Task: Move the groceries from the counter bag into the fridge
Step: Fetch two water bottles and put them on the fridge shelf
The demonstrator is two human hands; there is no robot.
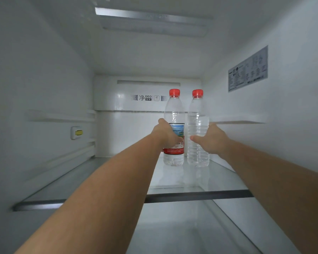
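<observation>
Two clear water bottles with red caps are stood upright on the glass fridge shelf (pixel 103 173), side by side toward its rear right corner, just beside each other; whether they touch cannot be told. The labelled water bottle (pixel 173 114) is on the left and carries a red and white wrapper with a landscape picture; the unlabelled water bottle (pixel 197 116) on the right is ribbed and bare. The left hand (pixel 166 135) is wrapped round the labelled bottle at wrapper height, thumb across the front, fingers hidden behind. The right hand (pixel 212 139) is curled round the right side of the unlabelled bottle at mid-height, thumb laid across the front of it, and the bottle is gripped. Both forearms are stretched in from the near edge of the shelf. The bottle bases are seen at shelf level; whether they rest on the glass or are held just off it cannot be told. On the fridge's back wall a printed DEO panel (pixel 147 98) is seen above the shelf, behind the bottles. A small yellow switch (pixel 78 132) is set into the left wall, and a grey rating sticker (pixel 248 69) is stuck on the right wall. A light strip (pixel 152 15) is fixed in the ceiling.
</observation>
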